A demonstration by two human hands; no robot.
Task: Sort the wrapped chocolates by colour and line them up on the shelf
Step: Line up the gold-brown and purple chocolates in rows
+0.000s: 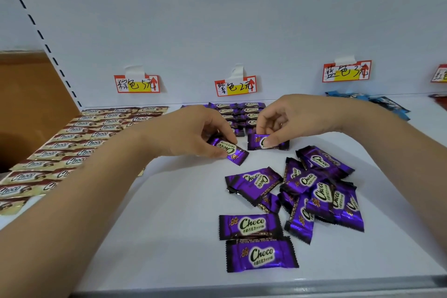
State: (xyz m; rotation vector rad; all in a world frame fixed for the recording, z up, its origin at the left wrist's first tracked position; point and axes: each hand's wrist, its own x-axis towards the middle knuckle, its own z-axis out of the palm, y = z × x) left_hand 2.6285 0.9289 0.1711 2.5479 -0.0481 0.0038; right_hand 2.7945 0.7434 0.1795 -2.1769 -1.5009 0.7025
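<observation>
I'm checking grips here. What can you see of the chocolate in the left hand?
The chocolate is a shiny purple foil packet with crimped dark ends, a pale oval reading Choco and a small gold flower. It lies tilted on the white shelf, pinched by the left hand, just before the lined-up purple rows.

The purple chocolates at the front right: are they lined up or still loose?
Still loose. The purple chocolates lie at mixed angles, some overlapping, on the shelf, unlike the neat purple rows behind the hands.

Single head-worn view, wide-angle. Faces forward and down, close above the white shelf (169,225). Rear wall (217,19) beyond it.
</observation>
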